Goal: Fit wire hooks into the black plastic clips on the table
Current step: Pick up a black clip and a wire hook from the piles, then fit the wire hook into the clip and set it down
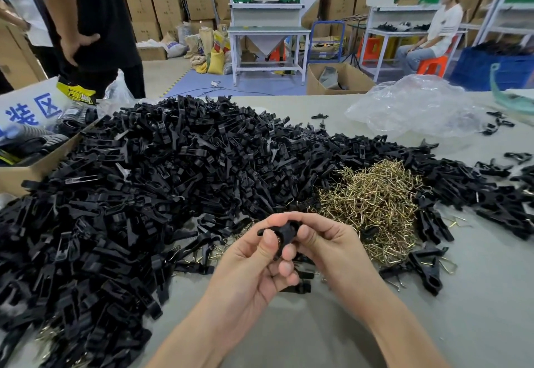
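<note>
Both of my hands hold one black plastic clip (284, 233) above the table's near middle. My left hand (254, 260) pinches it with thumb and curled fingers from the left. My right hand (326, 246) grips its right end. A bit of brass wire shows under the clip, by my left thumb. A huge heap of black clips (144, 188) covers the left and centre of the table. A pile of brass wire hooks (372, 202) lies just beyond my right hand.
More clips (427, 266), some with hooks, lie scattered at the right. A crumpled clear plastic bag (416, 107) sits at the far right, a cardboard box (34, 162) at the far left. One person stands behind the table at left; another sits at the back right.
</note>
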